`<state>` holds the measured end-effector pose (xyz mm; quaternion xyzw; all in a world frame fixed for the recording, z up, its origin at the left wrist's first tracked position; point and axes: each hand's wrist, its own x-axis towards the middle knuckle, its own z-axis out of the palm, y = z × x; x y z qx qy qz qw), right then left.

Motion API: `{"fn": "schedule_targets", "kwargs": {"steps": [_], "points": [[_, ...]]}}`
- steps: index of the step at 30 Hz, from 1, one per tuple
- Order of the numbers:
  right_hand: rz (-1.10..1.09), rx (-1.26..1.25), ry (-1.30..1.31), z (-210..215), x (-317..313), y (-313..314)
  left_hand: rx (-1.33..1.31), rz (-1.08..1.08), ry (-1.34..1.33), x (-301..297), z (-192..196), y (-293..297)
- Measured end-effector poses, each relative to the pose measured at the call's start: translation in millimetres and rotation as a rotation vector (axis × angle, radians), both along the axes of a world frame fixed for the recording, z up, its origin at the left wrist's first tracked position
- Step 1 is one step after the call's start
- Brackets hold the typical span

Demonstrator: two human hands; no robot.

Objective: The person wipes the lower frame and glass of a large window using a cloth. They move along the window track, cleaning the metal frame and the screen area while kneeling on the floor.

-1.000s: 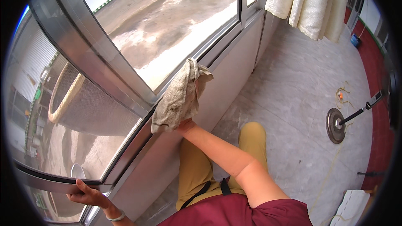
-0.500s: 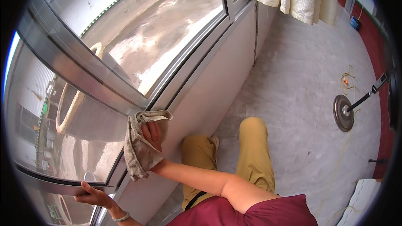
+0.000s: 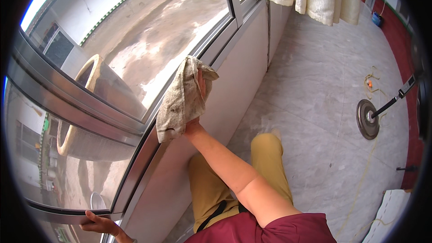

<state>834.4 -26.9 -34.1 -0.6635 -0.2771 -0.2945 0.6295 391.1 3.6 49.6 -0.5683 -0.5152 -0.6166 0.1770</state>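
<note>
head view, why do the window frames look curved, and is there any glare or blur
Head view: fisheye distortion bows the window frame and the floor tile lines toward the dark round rim. Bright daylight through the glass washes out the upper-left corner. The right hand and its rag look sharp, with no clear motion blur; the left hand sits near the stretched edge.

bright daylight pours in through the window glass [image 3: 148, 40] from the upper left, and the sunlit ground outside is nearly washed out. indoors the light is soft and even; the marble floor [image 3: 324, 85] carries a pale sheen and only faint shadows. the picture is sharp at the centre, with slight softness on the cloth [image 3: 182, 99]. fisheye distortion bows the window frame [image 3: 76, 103] strongly, and a black rim closes every corner. dim reflections show in the lower left pane.
</note>
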Motion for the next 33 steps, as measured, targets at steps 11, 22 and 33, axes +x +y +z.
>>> {"fn": "schedule_targets", "kwargs": {"steps": [11,22,33], "points": [[1.302,1.263,0.947,-27,174,27,0.060,0.096,0.050,-50,-12,11],[1.592,1.362,0.609,-82,323,38,0.067,-0.103,0.011,-6,-15,25],[0.377,0.007,0.068,-96,182,15,0.013,-0.123,-0.065,28,-3,-7]]}}
